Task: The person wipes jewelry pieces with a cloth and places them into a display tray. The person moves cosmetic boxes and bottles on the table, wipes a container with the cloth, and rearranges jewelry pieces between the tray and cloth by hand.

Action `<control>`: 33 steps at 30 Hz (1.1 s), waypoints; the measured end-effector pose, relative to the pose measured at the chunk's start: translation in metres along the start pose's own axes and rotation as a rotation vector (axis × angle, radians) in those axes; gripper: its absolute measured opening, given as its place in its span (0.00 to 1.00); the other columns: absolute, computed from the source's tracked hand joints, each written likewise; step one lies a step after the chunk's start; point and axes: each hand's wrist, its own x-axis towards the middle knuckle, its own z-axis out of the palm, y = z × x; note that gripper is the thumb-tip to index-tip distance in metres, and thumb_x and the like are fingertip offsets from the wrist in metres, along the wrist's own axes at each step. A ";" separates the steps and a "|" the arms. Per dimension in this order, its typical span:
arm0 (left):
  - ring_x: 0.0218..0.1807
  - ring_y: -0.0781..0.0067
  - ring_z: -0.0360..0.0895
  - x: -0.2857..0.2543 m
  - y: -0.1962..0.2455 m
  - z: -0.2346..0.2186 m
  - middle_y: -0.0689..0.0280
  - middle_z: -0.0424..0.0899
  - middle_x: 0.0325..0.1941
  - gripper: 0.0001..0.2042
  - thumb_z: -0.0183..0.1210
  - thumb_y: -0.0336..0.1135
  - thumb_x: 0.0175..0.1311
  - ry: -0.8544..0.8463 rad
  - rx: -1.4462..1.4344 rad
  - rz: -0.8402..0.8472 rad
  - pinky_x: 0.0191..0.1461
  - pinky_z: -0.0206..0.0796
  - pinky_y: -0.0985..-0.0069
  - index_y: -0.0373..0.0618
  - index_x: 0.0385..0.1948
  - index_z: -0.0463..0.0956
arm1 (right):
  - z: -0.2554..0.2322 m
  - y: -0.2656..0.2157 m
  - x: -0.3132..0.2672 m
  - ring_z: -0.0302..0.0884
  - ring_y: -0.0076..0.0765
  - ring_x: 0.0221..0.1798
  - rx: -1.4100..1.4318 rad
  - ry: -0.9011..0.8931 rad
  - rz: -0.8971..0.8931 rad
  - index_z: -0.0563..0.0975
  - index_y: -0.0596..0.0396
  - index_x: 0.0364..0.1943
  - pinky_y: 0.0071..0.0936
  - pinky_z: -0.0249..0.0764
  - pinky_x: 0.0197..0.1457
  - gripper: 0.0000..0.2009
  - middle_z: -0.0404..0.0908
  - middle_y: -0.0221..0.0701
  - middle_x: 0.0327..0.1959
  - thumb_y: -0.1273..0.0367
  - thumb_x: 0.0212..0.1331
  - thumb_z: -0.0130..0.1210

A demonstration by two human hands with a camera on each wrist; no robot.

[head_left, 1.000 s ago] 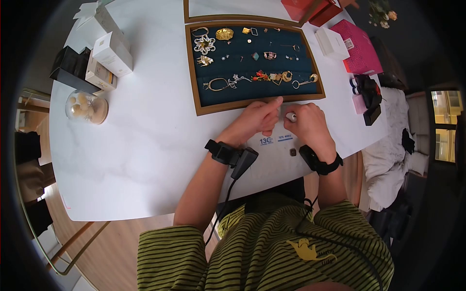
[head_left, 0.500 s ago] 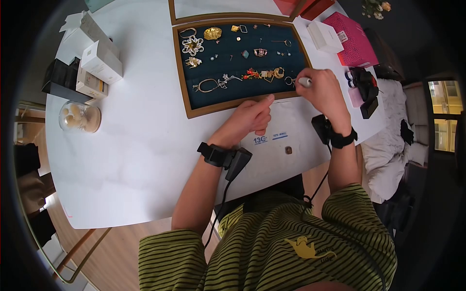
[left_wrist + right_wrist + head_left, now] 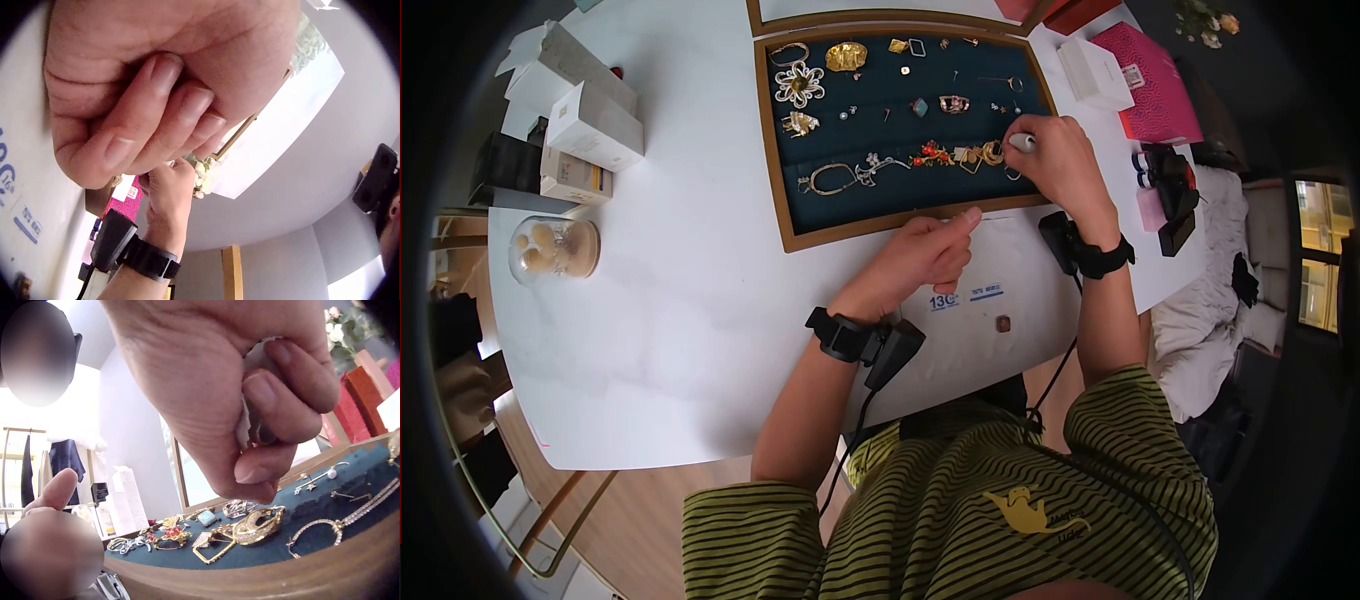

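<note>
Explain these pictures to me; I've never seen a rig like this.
There is no robot here: a person works with two bare hands, a camera strapped to each wrist and another on the head. The head camera gives the wide view down over the table; each wrist camera gives a close-up of its own hand.

On the table lies an open wooden case lined in dark teal, holding jewellery such as a flower-shaped piece. Around it stand a glass dome, a pink box and other boxes.

The right hand, over the case, grips something white and crumpled. The left hand is curled near the case's front edge; nothing shows in it.
</note>
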 end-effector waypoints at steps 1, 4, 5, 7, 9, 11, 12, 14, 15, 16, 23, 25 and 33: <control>0.15 0.80 0.49 0.000 0.000 0.000 0.75 0.51 0.09 0.31 0.43 0.52 0.75 -0.002 -0.001 0.004 0.24 0.51 0.80 0.52 0.06 0.53 | 0.001 0.000 0.001 0.80 0.53 0.35 -0.005 0.000 -0.002 0.84 0.56 0.31 0.41 0.76 0.42 0.07 0.82 0.45 0.27 0.69 0.49 0.61; 0.15 0.81 0.49 0.000 0.000 0.000 0.75 0.52 0.09 0.30 0.43 0.52 0.75 -0.005 -0.003 0.004 0.25 0.51 0.79 0.52 0.07 0.53 | 0.005 0.003 0.003 0.80 0.53 0.35 0.001 -0.009 0.007 0.84 0.56 0.31 0.41 0.76 0.42 0.07 0.82 0.45 0.27 0.69 0.50 0.61; 0.15 0.81 0.49 0.000 0.000 0.000 0.75 0.52 0.09 0.30 0.44 0.52 0.75 -0.005 -0.004 0.004 0.25 0.51 0.79 0.53 0.07 0.53 | 0.006 0.003 0.003 0.80 0.53 0.35 0.011 -0.016 0.016 0.84 0.55 0.31 0.41 0.77 0.42 0.07 0.82 0.45 0.27 0.69 0.50 0.61; 0.15 0.81 0.49 0.000 0.000 0.000 0.75 0.52 0.09 0.30 0.44 0.52 0.75 0.004 -0.006 0.001 0.25 0.51 0.79 0.53 0.07 0.53 | 0.007 0.005 0.002 0.80 0.53 0.35 0.007 -0.002 0.004 0.84 0.55 0.32 0.41 0.76 0.42 0.07 0.82 0.45 0.27 0.69 0.50 0.61; 0.15 0.81 0.49 0.000 0.001 0.002 0.76 0.51 0.10 0.30 0.44 0.52 0.75 0.012 -0.007 -0.002 0.25 0.51 0.79 0.53 0.07 0.53 | 0.005 0.004 -0.001 0.80 0.53 0.34 0.002 0.013 -0.005 0.84 0.55 0.32 0.41 0.76 0.42 0.07 0.82 0.45 0.27 0.68 0.50 0.61; 0.16 0.81 0.48 -0.001 0.002 0.003 0.76 0.51 0.10 0.29 0.44 0.51 0.75 0.047 0.020 0.005 0.24 0.50 0.79 0.53 0.08 0.53 | -0.004 0.002 -0.006 0.80 0.53 0.34 0.047 0.005 0.046 0.84 0.54 0.32 0.41 0.76 0.42 0.07 0.82 0.45 0.27 0.68 0.49 0.61; 0.16 0.81 0.48 -0.001 0.002 0.003 0.76 0.51 0.10 0.29 0.44 0.51 0.75 0.043 0.017 -0.003 0.24 0.50 0.79 0.53 0.08 0.53 | -0.008 0.002 -0.009 0.80 0.53 0.34 0.046 0.000 0.055 0.84 0.54 0.32 0.41 0.76 0.42 0.07 0.82 0.45 0.27 0.68 0.49 0.61; 0.16 0.81 0.47 -0.001 -0.001 0.003 0.76 0.50 0.11 0.29 0.43 0.52 0.75 0.024 -0.007 0.020 0.24 0.47 0.79 0.54 0.09 0.51 | -0.012 0.004 -0.022 0.80 0.53 0.33 0.057 0.093 0.032 0.84 0.54 0.31 0.40 0.75 0.41 0.07 0.82 0.44 0.27 0.69 0.49 0.60; 0.16 0.81 0.47 -0.002 -0.001 0.006 0.76 0.50 0.11 0.29 0.43 0.52 0.75 0.017 -0.018 0.001 0.24 0.47 0.79 0.54 0.09 0.51 | -0.015 0.004 -0.031 0.80 0.53 0.33 0.056 0.079 0.051 0.84 0.54 0.31 0.40 0.75 0.41 0.07 0.82 0.44 0.27 0.69 0.49 0.60; 0.16 0.82 0.46 -0.003 0.001 0.008 0.76 0.49 0.11 0.29 0.41 0.53 0.76 0.038 -0.023 0.008 0.24 0.45 0.79 0.54 0.09 0.51 | -0.017 0.002 -0.038 0.79 0.53 0.32 0.105 0.069 0.053 0.84 0.55 0.31 0.39 0.75 0.40 0.06 0.82 0.44 0.26 0.70 0.49 0.60; 0.17 0.81 0.42 0.000 -0.007 -0.002 0.77 0.46 0.13 0.31 0.36 0.61 0.74 -0.016 -0.078 0.025 0.24 0.40 0.79 0.54 0.09 0.49 | -0.001 -0.018 -0.090 0.77 0.49 0.26 0.315 -0.071 -0.032 0.83 0.56 0.31 0.35 0.74 0.36 0.06 0.80 0.43 0.23 0.71 0.48 0.62; 0.17 0.82 0.42 0.000 -0.005 -0.002 0.77 0.46 0.12 0.31 0.36 0.61 0.74 -0.023 -0.055 0.054 0.24 0.40 0.79 0.54 0.09 0.49 | 0.002 -0.018 -0.101 0.73 0.36 0.22 0.272 -0.177 -0.004 0.81 0.59 0.32 0.26 0.71 0.31 0.06 0.81 0.38 0.24 0.73 0.49 0.64; 0.16 0.81 0.44 0.000 -0.007 -0.008 0.78 0.47 0.11 0.30 0.37 0.58 0.75 -0.044 -0.021 0.064 0.24 0.40 0.79 0.54 0.09 0.50 | 0.000 -0.009 -0.147 0.75 0.39 0.25 0.290 -0.389 -0.006 0.80 0.56 0.35 0.28 0.71 0.34 0.11 0.82 0.35 0.26 0.72 0.45 0.67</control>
